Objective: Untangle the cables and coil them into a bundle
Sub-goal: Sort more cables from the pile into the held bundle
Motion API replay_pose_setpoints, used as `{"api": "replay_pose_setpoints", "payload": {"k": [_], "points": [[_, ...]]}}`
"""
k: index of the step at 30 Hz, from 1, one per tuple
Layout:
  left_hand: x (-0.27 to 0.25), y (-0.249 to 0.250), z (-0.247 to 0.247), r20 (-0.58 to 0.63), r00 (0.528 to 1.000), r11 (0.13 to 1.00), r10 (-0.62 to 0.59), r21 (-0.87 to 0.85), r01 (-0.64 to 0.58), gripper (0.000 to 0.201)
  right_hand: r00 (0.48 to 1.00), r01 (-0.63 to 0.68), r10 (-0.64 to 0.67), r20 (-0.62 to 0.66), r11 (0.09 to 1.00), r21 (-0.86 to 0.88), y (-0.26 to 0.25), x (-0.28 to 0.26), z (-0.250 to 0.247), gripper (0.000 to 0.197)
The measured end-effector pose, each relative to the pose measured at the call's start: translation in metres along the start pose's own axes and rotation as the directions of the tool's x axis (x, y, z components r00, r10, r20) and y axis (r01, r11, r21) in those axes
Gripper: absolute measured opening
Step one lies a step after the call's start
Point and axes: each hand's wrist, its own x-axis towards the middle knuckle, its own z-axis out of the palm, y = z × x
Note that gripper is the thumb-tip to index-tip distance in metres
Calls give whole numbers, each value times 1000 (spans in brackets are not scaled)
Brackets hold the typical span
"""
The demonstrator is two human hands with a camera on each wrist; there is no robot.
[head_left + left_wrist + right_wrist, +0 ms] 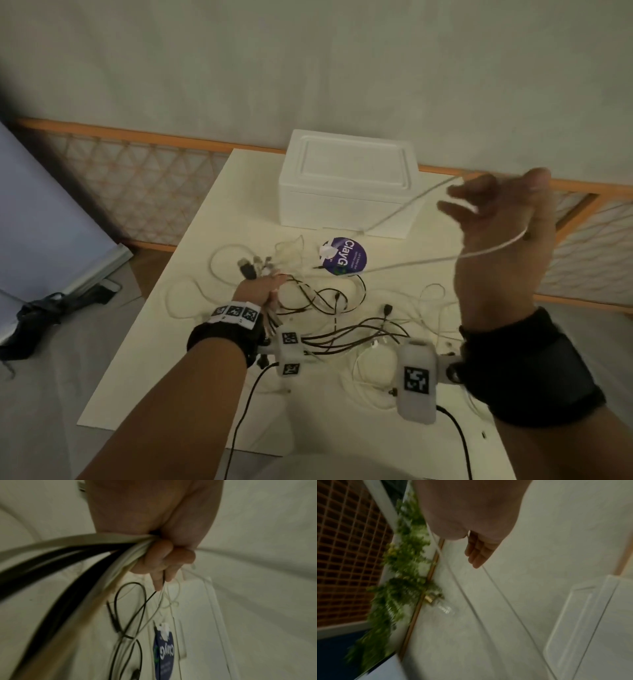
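My left hand [263, 287] rests low on the white table [202, 246] and grips a bundle of black and white cables [118, 555]; their connector ends [255, 267] stick out past the knuckles. More black and white cables [346, 318] lie tangled on the table to its right. My right hand [503, 212] is raised at the right with its fingers [477, 553] loosely extended. One thin white cable [411, 202] is draped across that hand and around its back, and both strands run down to the table.
A white foam box [346, 192] stands at the table's far side, with a round purple label [346, 255] in front of it. A wooden lattice rail [137, 178] runs behind the table. Green plants [402, 574] hang along the wall, and a dark bag [34, 318] lies on the floor at left.
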Motion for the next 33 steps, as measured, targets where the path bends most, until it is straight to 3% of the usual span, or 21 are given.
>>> {"api": "replay_pose_setpoints", "payload": {"k": [2,4,6,9,10,12,15,20,23,27,28,29,31,32,33], "points": [[8,-10,-3,-6,999,998,-31,-51,31,26,993,83,-107,-53,938,-337,13,11,-23,28],[10,-16,-3,-5,999,969,-46,-243,44,18,996,92,-71,61,836,-541,30,8,-40,40],[8,-19,-4,-33,999,902,-40,-430,22,19,991,102,-47,122,864,-493,40,3,-50,43],[6,-23,-16,-101,994,834,-49,-552,-15,17,994,-98,88,-71,983,-155,39,0,-57,33],[6,-24,-22,-127,989,809,-79,-588,-11,16,987,-122,103,-126,980,-158,34,1,-59,31],[6,-26,-31,-145,978,742,-150,-670,14,17,985,-57,-8,-171,927,-372,31,8,-66,26],[-2,-26,-27,-52,988,665,-147,-745,60,22,976,158,-215,-31,801,-577,29,18,-71,22],[-24,-25,3,161,984,735,-76,-657,164,23,925,379,-328,190,786,-489,21,12,-53,22],[-24,-27,11,153,983,783,-102,-597,174,24,921,379,-272,280,797,-471,18,6,-44,24],[-17,-31,12,118,986,755,-121,-634,168,20,944,245,-77,322,817,-522,18,5,-46,39],[-14,-33,11,126,985,715,-121,-677,174,20,933,205,42,358,755,-623,16,9,-47,40],[-12,-33,12,141,984,658,-112,-732,180,19,898,186,218,382,597,-780,16,14,-50,38],[-11,-31,13,143,987,561,-77,-812,162,16,726,296,614,310,128,-947,15,21,-59,38],[-11,-29,15,116,991,534,-72,-834,137,16,615,391,747,252,-12,-920,16,23,-64,45],[-10,-28,16,86,993,516,-75,-849,112,16,518,457,831,203,-68,-887,19,23,-69,50]]}}
